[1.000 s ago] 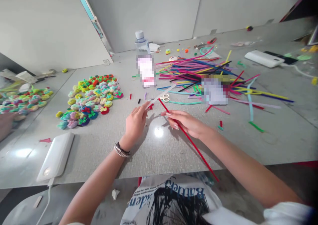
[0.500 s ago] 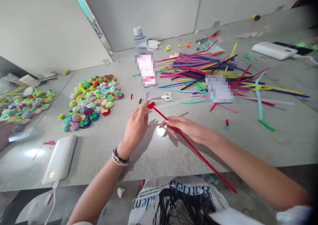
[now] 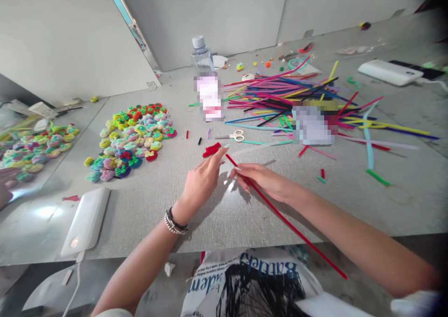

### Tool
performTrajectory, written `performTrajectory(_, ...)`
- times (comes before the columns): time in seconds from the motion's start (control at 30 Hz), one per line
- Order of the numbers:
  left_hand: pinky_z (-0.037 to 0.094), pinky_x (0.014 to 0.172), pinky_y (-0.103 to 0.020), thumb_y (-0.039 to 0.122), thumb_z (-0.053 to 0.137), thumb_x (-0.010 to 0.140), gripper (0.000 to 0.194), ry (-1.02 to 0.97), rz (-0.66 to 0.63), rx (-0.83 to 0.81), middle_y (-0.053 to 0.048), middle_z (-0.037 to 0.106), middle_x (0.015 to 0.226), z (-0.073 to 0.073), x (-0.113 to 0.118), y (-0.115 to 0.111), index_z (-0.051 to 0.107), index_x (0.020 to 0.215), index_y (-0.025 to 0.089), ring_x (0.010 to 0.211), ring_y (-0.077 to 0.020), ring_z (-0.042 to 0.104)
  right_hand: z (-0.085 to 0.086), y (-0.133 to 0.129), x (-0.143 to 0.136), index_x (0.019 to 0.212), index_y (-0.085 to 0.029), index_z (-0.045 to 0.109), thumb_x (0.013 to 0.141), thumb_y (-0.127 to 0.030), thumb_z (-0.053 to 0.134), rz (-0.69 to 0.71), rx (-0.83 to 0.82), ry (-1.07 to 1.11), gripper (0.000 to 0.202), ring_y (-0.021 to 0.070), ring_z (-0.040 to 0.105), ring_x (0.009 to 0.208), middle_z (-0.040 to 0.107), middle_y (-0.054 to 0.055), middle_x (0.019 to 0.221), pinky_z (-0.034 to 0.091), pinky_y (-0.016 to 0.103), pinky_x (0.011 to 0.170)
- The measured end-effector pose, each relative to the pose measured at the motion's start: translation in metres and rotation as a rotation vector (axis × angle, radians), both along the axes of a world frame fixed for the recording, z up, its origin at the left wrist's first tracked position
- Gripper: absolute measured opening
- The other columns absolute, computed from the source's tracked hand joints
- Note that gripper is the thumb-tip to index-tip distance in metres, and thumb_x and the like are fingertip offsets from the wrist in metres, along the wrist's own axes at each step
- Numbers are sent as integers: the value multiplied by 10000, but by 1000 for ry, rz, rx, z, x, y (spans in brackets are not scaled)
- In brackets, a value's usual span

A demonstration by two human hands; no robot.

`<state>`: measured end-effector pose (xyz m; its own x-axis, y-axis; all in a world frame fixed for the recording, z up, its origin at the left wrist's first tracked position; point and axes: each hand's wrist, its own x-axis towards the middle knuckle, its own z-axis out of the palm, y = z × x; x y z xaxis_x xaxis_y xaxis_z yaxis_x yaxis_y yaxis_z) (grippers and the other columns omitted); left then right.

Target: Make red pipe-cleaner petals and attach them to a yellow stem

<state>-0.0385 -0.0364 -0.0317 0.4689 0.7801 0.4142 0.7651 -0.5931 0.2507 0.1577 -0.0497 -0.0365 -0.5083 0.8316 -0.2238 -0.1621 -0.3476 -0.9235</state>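
A long red pipe cleaner (image 3: 290,221) runs slanting from between my hands down past the table's front edge. My right hand (image 3: 264,179) pinches it near its upper end with thumb and fingers. My left hand (image 3: 205,179) is closed at the upper end, fingertips together and pointing away from me. Just beyond those fingers shows a red bunched, zigzag-folded length (image 3: 212,150); my fingers hide where it meets the straight part. Behind my hands lie small scissors (image 3: 236,136) with pale handles, and short red, black and purple snippets near them.
A pile of coloured pipe cleaners (image 3: 276,90) spreads at the back right. Many fuzzy flower-like pieces (image 3: 140,130) cover the left middle. A white power bank (image 3: 87,219) lies front left. A bottle (image 3: 202,58) stands behind a blurred phone (image 3: 209,97). Another person's hand (image 3: 5,186) shows at far left.
My left fingers have shifted slightly right, and more of the bunched red length shows beyond them. My right hand keeps its pinch. The whole view has shifted a little.
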Motion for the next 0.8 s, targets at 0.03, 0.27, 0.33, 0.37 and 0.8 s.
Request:
performTrajectory(0.03, 508, 615, -186, 131, 423, 952, 456, 9, -7, 0, -93, 696, 1126, 0, 1, -1, 392, 1399, 213, 939, -157, 691, 0, 0, 0, 857, -167, 666, 903, -419, 548, 2, -2, -2, 282, 100, 437, 518, 498, -29, 537, 371, 268, 569)
performTrajectory(0.27, 483, 602, -174, 145, 403, 967, 404, 93, -37, 27, -77, 703, 1022, 1, 4, -6, 418, 1366, 203, 841, -139, 681, 0, -2, -2, 842, -165, 676, 884, -429, 562, -14, -21, 9, 291, 101, 453, 529, 498, -25, 556, 364, 262, 561)
performTrajectory(0.33, 495, 635, -183, 142, 387, 970, 388, 81, -39, 29, -78, 694, 1059, 1, 4, -7, 426, 1351, 206, 877, -144, 675, 1, -3, -3, 848, -163, 685, 883, -429, 564, -10, -14, -2, 295, 104, 454, 536, 496, -24, 558, 366, 264, 567)
performTrajectory(0.37, 503, 656, -190, 139, 380, 971, 379, 69, -39, 32, -77, 688, 1077, 2, 4, -7, 431, 1341, 206, 904, -149, 670, 2, -3, -3, 851, -162, 690, 884, -430, 563, -8, -5, -9, 299, 106, 455, 541, 496, -23, 560, 367, 264, 572)
performTrajectory(0.8, 508, 619, -185, 165, 397, 974, 360, 32, -32, -76, -84, 574, 1200, 8, 3, -5, 464, 1320, 236, 940, -147, 645, 5, -5, -4, 939, -165, 725, 861, -522, 588, 74, 67, -50, 390, 102, 430, 555, 449, -36, 579, 374, 254, 581)
